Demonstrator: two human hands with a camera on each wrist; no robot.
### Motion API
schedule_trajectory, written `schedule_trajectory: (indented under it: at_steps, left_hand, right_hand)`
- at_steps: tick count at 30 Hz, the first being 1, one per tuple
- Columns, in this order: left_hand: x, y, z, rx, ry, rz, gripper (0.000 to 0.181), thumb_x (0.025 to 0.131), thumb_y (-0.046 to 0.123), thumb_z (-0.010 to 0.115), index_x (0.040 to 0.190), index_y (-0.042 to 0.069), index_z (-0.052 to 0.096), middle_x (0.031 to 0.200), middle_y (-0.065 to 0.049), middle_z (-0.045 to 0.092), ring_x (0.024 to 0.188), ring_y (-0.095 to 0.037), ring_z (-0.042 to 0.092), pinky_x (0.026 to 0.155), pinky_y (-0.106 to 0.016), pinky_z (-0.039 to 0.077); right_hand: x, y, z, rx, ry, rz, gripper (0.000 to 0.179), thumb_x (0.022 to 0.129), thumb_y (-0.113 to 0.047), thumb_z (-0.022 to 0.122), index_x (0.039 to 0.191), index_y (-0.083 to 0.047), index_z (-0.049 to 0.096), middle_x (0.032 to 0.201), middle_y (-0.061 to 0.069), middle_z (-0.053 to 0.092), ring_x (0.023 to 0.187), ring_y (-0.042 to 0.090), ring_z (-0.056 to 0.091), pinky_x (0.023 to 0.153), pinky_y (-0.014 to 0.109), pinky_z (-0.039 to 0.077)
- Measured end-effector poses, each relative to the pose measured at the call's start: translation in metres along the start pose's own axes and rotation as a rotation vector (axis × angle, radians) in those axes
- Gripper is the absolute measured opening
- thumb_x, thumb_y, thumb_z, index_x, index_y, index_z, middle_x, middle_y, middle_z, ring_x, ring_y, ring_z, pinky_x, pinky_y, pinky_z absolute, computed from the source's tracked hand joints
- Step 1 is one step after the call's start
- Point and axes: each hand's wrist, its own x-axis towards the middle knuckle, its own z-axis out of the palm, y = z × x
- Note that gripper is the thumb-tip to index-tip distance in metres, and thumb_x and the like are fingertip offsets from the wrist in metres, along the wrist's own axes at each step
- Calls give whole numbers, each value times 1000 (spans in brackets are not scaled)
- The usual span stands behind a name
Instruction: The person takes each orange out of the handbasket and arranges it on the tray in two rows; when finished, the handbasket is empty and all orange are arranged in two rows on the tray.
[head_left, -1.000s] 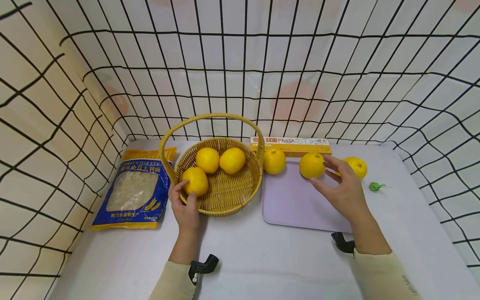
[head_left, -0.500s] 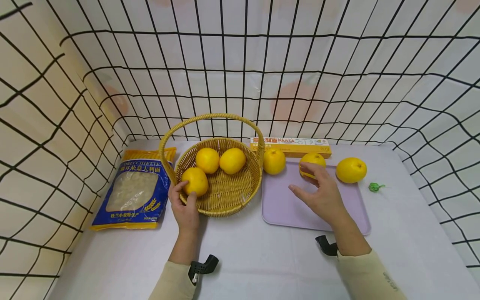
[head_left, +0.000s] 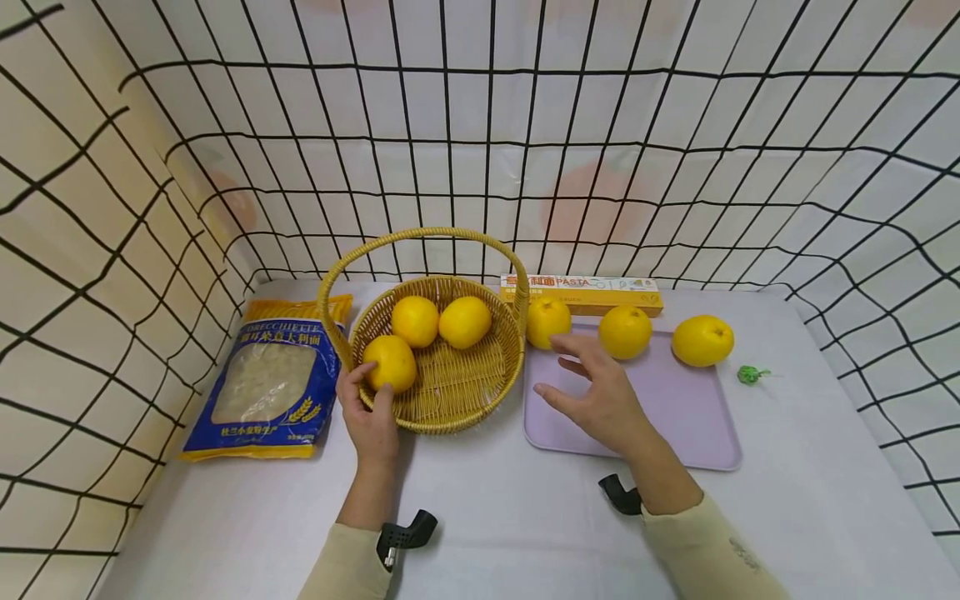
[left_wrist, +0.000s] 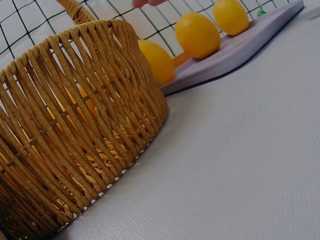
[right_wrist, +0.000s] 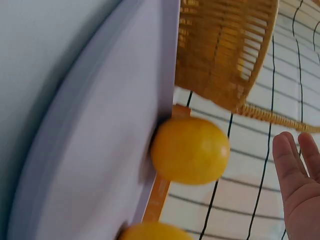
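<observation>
My left hand (head_left: 371,421) holds the front left rim of a woven wicker basket (head_left: 487,400); its fingertips and thumb touch a yellow citrus fruit (head_left: 393,364) inside. Two more citrus fruits (head_left: 465,322) lie farther back in the basket. Above a lilac tray (head_left: 675,417), my right hand (head_left: 600,392) is held with fingers and thumb apart and nothing between them. Nearest to it is a citrus fruit (head_left: 548,322) at the tray's back left corner. Another round fruit (head_left: 626,332) and an oblong one (head_left: 702,340) sit along the tray's back edge. The left wrist view shows mostly basket wall (left_wrist: 80,115).
A blue bag of orecchiette pasta (head_left: 266,379) lies left of the basket. Behind the tray stands a pasta box (head_left: 592,293). A small green item (head_left: 750,374) is right of the tray. Black wire grid (head_left: 487,142) encloses the white table (head_left: 510,533) at the back and sides.
My right hand has moved left across the tray, from beside the middle fruit toward the left one, with nothing in it. The left hand, the basket and the fruits have stayed in place.
</observation>
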Motion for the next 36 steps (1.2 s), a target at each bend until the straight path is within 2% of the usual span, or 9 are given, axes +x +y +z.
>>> schedule_trajectory:
  at_steps: [6,10,13,17,21,25,29,36]
  left_hand:
    - [0,-1,0,12,6,4,34,88,-5,54,122,-3,57,165,-10,28,151,-28,28,126,-48,22]
    - [0,-2,-1,19,7,-1,34,88,-5,54,122,-2,57,164,-9,28,151,-27,28,126,-47,22]
    - [0,-2,-1,16,6,0,34,88,-4,54,122,-3,56,164,-10,28,151,-29,28,126,-48,22]
    - [0,-2,-1,21,5,-3,34,88,-4,54,122,-2,56,165,-10,28,152,-29,27,126,-49,21]
    - [0,-3,-1,21,5,-7,34,88,-4,54,122,-2,56,164,-9,28,152,-28,27,126,-48,21]
    - [0,-2,-1,9,4,2,34,88,-5,54,122,-3,56,164,-10,28,151,-28,28,125,-46,22]
    - [1,-2,0,3,9,10,34,88,-5,54,121,-3,56,164,-11,29,151,-29,28,126,-46,22]
    - [2,-4,-1,13,8,-2,34,88,-3,53,122,-2,57,165,-10,28,152,-29,27,127,-50,19]
  right_hand:
    - [5,-8,20,-4,-52,-120,69,78,-1,85,139,-7,55,139,11,58,128,28,57,102,39,54]
    - [9,-13,30,-15,-92,-144,70,78,-2,85,140,-9,53,140,11,57,130,27,57,102,39,55]
    - [12,-16,37,-39,-126,-127,69,81,-10,85,142,-11,53,142,9,56,128,27,57,101,42,55]
    - [16,-20,46,-73,-171,-81,67,85,-21,83,144,-16,53,143,4,56,119,27,61,98,45,56]
    - [20,-26,53,-77,-198,-53,65,86,-24,83,144,-17,53,144,2,56,123,25,59,103,46,52]
    - [25,-30,60,-65,-213,-60,65,86,-24,82,144,-15,54,145,3,55,131,26,56,108,46,50]
    - [32,-32,68,-64,-245,-56,66,87,-26,82,145,-15,53,145,3,55,124,30,62,102,44,55]
    - [46,-37,81,-123,-293,-29,65,87,-29,81,145,-20,54,143,1,56,122,29,63,102,42,54]
